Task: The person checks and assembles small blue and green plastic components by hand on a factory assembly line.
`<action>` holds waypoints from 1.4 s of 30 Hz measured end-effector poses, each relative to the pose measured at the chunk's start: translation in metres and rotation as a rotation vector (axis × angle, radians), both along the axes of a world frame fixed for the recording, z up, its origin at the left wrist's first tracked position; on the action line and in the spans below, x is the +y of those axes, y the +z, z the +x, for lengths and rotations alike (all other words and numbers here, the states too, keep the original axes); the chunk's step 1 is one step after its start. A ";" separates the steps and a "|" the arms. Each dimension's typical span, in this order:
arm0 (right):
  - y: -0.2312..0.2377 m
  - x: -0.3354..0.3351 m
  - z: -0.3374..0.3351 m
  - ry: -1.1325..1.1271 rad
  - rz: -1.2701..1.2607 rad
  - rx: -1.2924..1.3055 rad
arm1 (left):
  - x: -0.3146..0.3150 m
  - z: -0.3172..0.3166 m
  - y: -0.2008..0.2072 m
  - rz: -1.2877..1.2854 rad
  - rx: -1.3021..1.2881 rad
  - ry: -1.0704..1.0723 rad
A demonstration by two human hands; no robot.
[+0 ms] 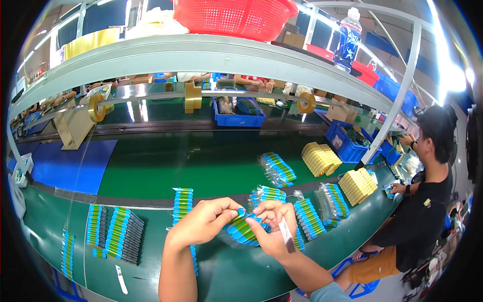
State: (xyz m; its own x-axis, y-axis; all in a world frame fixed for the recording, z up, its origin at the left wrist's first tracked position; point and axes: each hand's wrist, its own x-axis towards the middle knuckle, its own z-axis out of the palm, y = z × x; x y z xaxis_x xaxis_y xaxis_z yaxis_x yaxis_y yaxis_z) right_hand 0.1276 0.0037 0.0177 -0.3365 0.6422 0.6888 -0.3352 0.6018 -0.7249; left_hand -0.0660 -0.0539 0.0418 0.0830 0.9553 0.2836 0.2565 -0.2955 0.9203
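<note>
My left hand (204, 224) is closed at the fingertips, pinching the end of a blue-and-green strip-shaped packet. My right hand (274, 229) grips the same small bunch of blue-and-green packets (243, 230), which fans out between both hands above the green table. Beside the right wrist a flat white strip (287, 234) sticks out; its kind I cannot make out. Just behind the hands lies a row of similar packets (269, 194) in clear wrapping. Another row (182, 204) runs partly beneath my left forearm. Further right are two more rows (309, 219) (334, 202).
Stacked packets (123, 234) and a white-handled cutter (121, 280) lie at left. Yellow stacks (358, 186) and a blue bin (347, 143) stand right. Tape rolls (192, 98) hang on a rail under a shelf (201, 50) bearing a red basket (234, 17). A person (427, 201) works at right.
</note>
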 end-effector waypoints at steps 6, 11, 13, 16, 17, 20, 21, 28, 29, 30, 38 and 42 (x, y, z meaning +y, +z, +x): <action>0.007 -0.003 -0.005 -0.192 0.261 -0.183 | 0.003 -0.002 -0.003 -0.077 -0.005 -0.043; 0.000 0.014 -0.009 -0.286 0.462 -0.183 | 0.002 0.000 0.001 -0.051 -0.120 -0.065; 0.005 0.016 -0.010 -0.282 0.430 -0.217 | -0.001 0.004 0.003 -0.151 -0.156 -0.101; 0.005 0.028 -0.003 -0.190 0.330 -0.253 | -0.002 -0.003 0.005 -0.145 0.029 -0.058; 0.005 0.034 0.005 -0.121 0.278 -0.239 | 0.000 -0.006 0.000 -0.187 0.063 -0.068; 0.002 0.045 0.030 -0.126 0.105 -0.407 | -0.002 -0.009 -0.004 -0.178 -0.022 -0.042; -0.006 0.055 0.040 -0.271 0.185 -0.604 | 0.000 -0.007 -0.003 -0.167 -0.038 -0.062; -0.060 0.080 0.062 -0.398 0.235 -0.882 | -0.015 -0.011 0.022 -0.082 0.107 -0.056; -0.061 0.081 0.061 -0.415 0.250 -0.894 | -0.023 -0.016 0.029 -0.029 0.064 -0.088; -0.061 0.080 0.060 -0.428 0.269 -0.902 | -0.032 -0.024 0.034 0.024 0.023 -0.113; -0.051 0.068 0.060 -0.525 0.060 -0.589 | -0.056 -0.040 0.033 0.038 -0.142 -0.038; -0.018 0.015 0.064 0.095 -0.045 -0.081 | -0.029 -0.011 0.046 -0.026 0.162 -0.263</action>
